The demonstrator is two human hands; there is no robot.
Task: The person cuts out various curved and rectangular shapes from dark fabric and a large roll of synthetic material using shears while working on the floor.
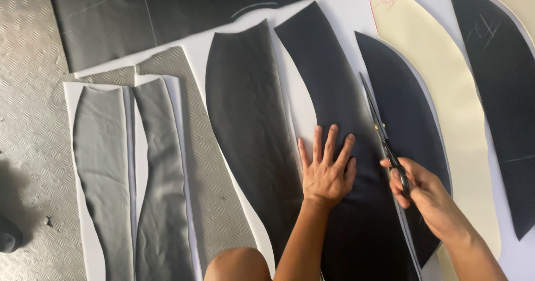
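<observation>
left hand point(327, 172) flat on black piece point(334, 125) — right hand point(426, 194) gripping scissors point(382, 133)

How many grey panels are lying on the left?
2: one grey panel far left, another just right of it, both on white backing. Their lower ends run out of view.

Black fabric piece point(340, 108), cream pattern piece point(446, 102) — grey checker-plate floor point(28, 91)

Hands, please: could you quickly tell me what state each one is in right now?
Left hand: open, fingers spread, pressing flat on the black fabric piece.
Right hand: closed around the scissors.
</observation>
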